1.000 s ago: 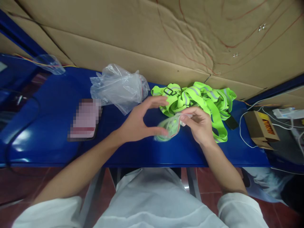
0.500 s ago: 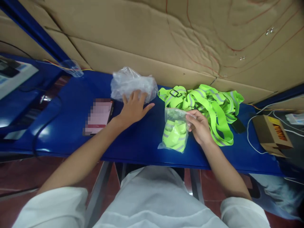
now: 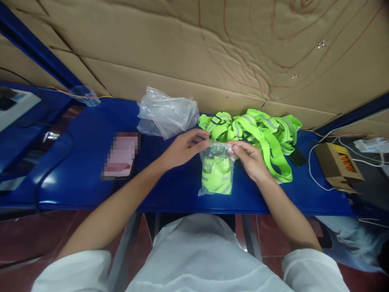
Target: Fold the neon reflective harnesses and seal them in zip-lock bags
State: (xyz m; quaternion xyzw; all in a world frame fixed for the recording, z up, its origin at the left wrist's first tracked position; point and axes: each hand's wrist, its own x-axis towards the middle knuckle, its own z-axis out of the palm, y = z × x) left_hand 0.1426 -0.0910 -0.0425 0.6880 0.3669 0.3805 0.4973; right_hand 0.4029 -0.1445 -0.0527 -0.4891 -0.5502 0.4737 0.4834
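Note:
A clear zip bag (image 3: 216,174) with a folded neon-yellow reflective strap inside stands in front of me. My right hand (image 3: 251,158) pinches its top right corner between thumb and fingers. At the top left corner, my left hand (image 3: 188,148) has its thumb on the plastic, with the fingers curled close behind. Just past the bag lies a tangled pile of neon-yellow reflective straps (image 3: 258,125) with grey stripes and a black buckle (image 3: 218,120). Behind my left hand sits a heap of clear plastic bags (image 3: 167,111).
A phone (image 3: 121,154), partly pixelated, lies on the blue table (image 3: 170,186) to the left. Towards the right are an open cardboard box (image 3: 337,166), white cables and a dark flat object (image 3: 298,157). A cardboard wall (image 3: 152,48) closes off the back; a clear cup (image 3: 86,96) lies at the back left.
My left hand has left the heap of plastic bags and come right to the top of the zip bag. My right hand still holds its corner. The view has shifted slightly.

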